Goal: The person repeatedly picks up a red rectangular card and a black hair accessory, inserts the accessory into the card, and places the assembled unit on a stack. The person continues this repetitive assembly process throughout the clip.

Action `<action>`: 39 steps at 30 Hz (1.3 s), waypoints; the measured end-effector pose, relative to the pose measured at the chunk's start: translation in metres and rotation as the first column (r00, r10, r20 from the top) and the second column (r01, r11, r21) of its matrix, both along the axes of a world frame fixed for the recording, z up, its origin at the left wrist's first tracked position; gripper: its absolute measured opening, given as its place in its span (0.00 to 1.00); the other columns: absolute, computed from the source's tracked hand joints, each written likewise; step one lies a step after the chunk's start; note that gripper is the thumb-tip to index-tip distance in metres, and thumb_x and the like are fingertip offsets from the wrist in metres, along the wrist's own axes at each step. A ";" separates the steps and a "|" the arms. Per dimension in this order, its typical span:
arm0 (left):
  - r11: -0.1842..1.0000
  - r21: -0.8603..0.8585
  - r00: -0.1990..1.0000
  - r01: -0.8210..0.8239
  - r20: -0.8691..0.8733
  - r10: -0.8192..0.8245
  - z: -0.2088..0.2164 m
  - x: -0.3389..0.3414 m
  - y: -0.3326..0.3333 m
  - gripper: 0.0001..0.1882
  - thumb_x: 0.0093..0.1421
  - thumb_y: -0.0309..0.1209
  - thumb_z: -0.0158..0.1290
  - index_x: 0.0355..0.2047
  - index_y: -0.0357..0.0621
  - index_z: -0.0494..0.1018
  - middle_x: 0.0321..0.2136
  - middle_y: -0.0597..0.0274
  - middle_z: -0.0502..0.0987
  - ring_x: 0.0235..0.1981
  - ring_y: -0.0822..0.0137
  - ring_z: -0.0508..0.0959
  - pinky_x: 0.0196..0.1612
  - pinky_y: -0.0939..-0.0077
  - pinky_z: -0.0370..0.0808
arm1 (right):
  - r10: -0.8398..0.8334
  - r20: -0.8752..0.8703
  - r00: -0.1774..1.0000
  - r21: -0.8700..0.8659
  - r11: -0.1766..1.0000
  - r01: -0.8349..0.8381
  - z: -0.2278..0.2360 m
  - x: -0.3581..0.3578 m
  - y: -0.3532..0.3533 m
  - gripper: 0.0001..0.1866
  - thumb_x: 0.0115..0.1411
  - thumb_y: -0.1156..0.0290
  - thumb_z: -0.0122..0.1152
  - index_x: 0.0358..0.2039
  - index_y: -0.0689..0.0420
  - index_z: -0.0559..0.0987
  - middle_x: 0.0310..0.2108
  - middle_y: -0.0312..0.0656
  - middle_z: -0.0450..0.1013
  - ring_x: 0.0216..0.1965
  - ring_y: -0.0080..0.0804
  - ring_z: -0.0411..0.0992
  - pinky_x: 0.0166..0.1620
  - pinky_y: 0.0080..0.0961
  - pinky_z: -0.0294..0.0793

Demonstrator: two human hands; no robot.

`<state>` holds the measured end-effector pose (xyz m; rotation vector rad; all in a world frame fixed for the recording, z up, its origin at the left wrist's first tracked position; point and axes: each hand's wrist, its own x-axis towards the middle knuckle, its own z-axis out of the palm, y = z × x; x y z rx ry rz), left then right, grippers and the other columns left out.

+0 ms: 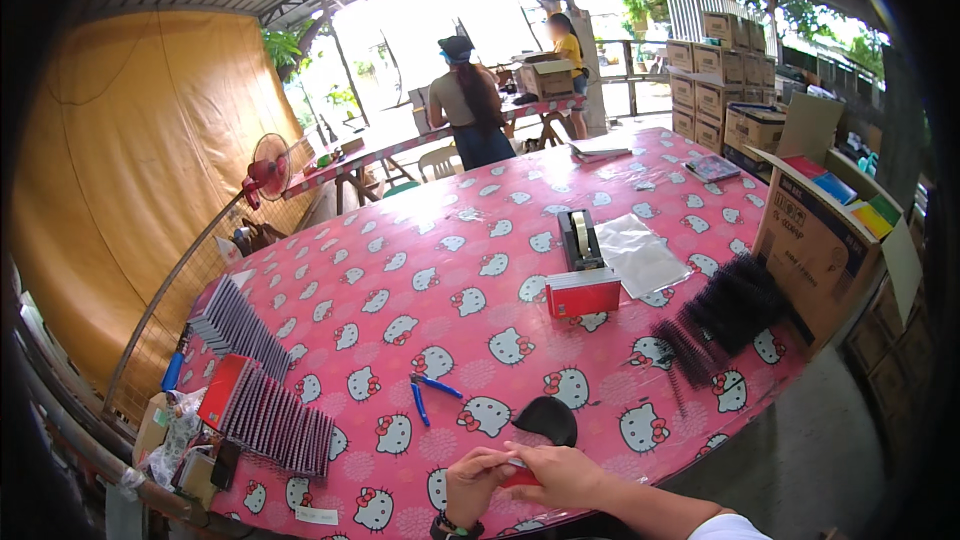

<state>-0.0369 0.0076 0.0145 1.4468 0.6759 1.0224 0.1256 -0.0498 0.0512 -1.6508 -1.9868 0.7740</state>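
Close to the near edge of the table, my left hand (474, 483) and my right hand (562, 476) meet with their fingers closed on a small red object (520, 476). Most of it is hidden by the fingers, so its kind does not show. Just beyond my hands lies a black curved piece (547, 420), flat on the tablecloth and touched by neither hand. Blue-handled cutters (435, 389) rest to the left of it, their handles spread. A bracelet circles my left wrist.
Spiral-bound notebooks (280, 427) stand in rows at left. A tape dispenser (580, 240), red booklets (583, 294) and clear plastic sheets (645, 258) lie ahead. Black binding coils (735, 315) and a carton (815, 245) are at right. Two people work at a far table.
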 end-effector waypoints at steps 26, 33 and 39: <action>0.987 -0.104 0.993 -0.118 0.012 0.120 0.016 -0.004 -0.006 0.08 0.57 0.18 0.57 0.38 0.31 0.76 0.32 0.61 0.79 0.33 0.77 0.77 0.37 0.87 0.73 | -0.003 -0.419 0.908 0.484 0.845 0.226 -0.009 0.002 0.003 0.10 0.55 0.75 0.62 0.39 0.60 0.76 0.33 0.45 0.73 0.34 0.36 0.75 0.37 0.29 0.75; 0.988 -0.137 0.994 -0.078 0.068 0.088 0.008 -0.002 -0.005 0.08 0.56 0.17 0.57 0.37 0.32 0.76 0.33 0.60 0.79 0.34 0.76 0.77 0.38 0.85 0.74 | -0.059 -0.497 0.866 0.442 0.841 0.311 -0.015 -0.007 0.003 0.10 0.56 0.73 0.63 0.38 0.61 0.76 0.31 0.46 0.73 0.31 0.35 0.74 0.35 0.26 0.74; 0.998 0.026 0.988 -0.065 0.140 0.061 0.012 -0.002 -0.007 0.07 0.56 0.17 0.57 0.36 0.34 0.77 0.30 0.61 0.79 0.32 0.74 0.77 0.37 0.82 0.74 | -0.048 -0.466 0.883 0.396 0.882 0.257 0.005 -0.007 0.003 0.10 0.57 0.69 0.63 0.35 0.61 0.75 0.29 0.46 0.71 0.30 0.39 0.71 0.33 0.30 0.71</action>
